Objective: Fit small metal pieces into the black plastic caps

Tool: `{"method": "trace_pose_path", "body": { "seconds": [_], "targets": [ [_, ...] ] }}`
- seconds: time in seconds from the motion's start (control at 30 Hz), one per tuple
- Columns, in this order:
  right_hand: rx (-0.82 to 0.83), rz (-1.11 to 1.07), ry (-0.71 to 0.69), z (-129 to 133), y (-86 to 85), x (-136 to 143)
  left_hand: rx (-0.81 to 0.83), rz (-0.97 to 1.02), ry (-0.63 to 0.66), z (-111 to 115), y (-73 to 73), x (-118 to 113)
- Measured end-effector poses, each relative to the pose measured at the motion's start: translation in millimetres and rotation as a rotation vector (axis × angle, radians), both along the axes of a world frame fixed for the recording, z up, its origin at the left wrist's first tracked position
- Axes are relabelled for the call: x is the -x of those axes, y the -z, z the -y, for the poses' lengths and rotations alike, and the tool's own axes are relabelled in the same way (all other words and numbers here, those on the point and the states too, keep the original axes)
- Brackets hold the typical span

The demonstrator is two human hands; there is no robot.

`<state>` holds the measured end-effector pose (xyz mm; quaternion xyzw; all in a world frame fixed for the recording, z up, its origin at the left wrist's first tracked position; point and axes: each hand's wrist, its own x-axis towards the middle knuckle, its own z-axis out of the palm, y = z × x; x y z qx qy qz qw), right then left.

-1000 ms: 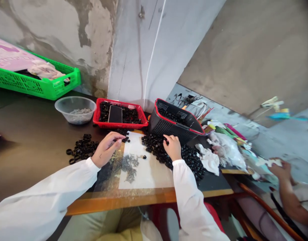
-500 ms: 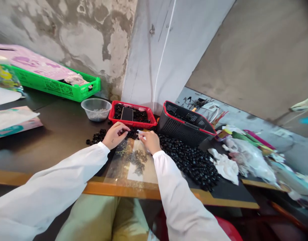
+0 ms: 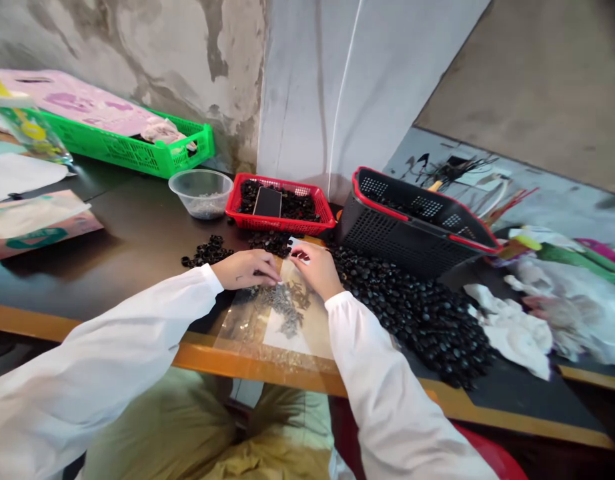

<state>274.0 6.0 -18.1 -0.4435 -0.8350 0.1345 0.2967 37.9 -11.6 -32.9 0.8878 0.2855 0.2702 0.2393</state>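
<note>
My left hand (image 3: 253,269) is at the upper edge of a pile of tiny grey parts (image 3: 286,310), thumb and fingers pinched together. What lies between those fingertips is too small to name. My right hand (image 3: 319,268) sits just beyond and to the right, its fingers curled closed beside a white piece (image 3: 298,245); anything in its grip is hidden. The grey parts lie on a pale sheet under clear film (image 3: 237,333) at the table's front edge. Small black round pieces (image 3: 275,243) are scattered behind both hands, and a large heap of black pieces (image 3: 412,313) spreads to the right.
A red basket (image 3: 282,223) with black pieces and a phone (image 3: 267,201) stands behind my hands. Left of it is a clear bowl (image 3: 201,193); right, a black basket (image 3: 407,237). Crumpled tissue (image 3: 517,327), a green crate (image 3: 132,150) and a tissue pack (image 3: 42,223) lie farther out.
My left hand has come from the small black pieces toward me, down to the grey pile. My right hand stays near the white piece. The whole view has shifted.
</note>
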Motion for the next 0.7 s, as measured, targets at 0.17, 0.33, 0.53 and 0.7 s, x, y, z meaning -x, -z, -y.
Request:
{"method": "trace_pose_path", "body": {
  "seconds": [0.17,0.33,0.53,0.7],
  "targets": [
    [0.015,-0.148,-0.138,14.2,4.0,-4.9,-0.006,-0.032,0.048,4.4,-5.0,-2.2],
    [0.055,-0.23,-0.161,25.0,4.2,-5.1,-0.026,-0.069,0.077,11.9,-10.3,-6.2],
    [0.141,-0.332,-0.148,33.8,4.1,-3.8,-0.067,-0.045,0.092,16.4,-11.5,-10.7],
    [0.279,-0.533,-0.113,37.2,3.2,-2.9,-0.007,0.001,-0.008,19.5,-18.1,-12.2]
  ]
}}
